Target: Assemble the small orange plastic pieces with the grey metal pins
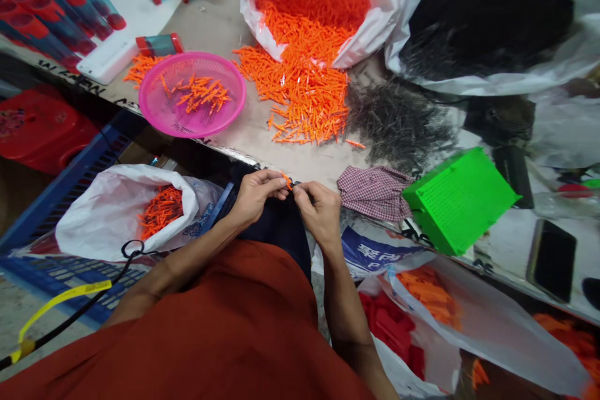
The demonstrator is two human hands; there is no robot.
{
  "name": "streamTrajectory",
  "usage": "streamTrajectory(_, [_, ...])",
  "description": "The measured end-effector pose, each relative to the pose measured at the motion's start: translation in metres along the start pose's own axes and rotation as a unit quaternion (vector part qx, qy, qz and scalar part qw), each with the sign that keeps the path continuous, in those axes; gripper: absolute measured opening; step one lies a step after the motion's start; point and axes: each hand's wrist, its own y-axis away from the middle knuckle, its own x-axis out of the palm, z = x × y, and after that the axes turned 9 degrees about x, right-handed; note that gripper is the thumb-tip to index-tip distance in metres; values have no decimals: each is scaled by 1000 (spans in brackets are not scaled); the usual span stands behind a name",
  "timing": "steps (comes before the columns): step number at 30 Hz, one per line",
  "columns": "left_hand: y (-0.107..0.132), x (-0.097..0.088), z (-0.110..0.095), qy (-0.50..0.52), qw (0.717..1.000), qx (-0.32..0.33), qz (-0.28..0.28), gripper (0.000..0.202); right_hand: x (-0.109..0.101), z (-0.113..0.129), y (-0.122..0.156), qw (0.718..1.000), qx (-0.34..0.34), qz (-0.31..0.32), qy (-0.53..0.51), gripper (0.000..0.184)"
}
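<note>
My left hand [255, 197] and my right hand [319, 215] meet above my dark lap, just in front of the table edge. Fingers of my left hand pinch a small orange plastic piece [287, 180]. Fingertips of my right hand pinch a small dark piece [297, 185] against it. Farther off on the table, a pink plastic basket [192, 55] holds some orange pieces, and a loose orange pile [300, 97] spills from a white bag [375, 22]. A grey-black heap of thin pieces [398, 125] lies to the right.
A checked cloth [372, 192] and a green perforated box [457, 200] sit right of my hands. A phone [550, 260] lies farther right. Red-capped tubes [162, 45] stand at the back. A white bag of orange pieces [117, 215] rests on a blue crate [70, 200] at left.
</note>
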Motion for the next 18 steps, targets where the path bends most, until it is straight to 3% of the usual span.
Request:
streamTrajectory(13, [-1,-3,-3,-43,998,6,34,16,-11,0,-13,994,25,101,-27,22])
streamTrajectory(18, [-1,-4,-2,-51,998,16,37,15,-10,-1,-13,993,45,104,-44,23])
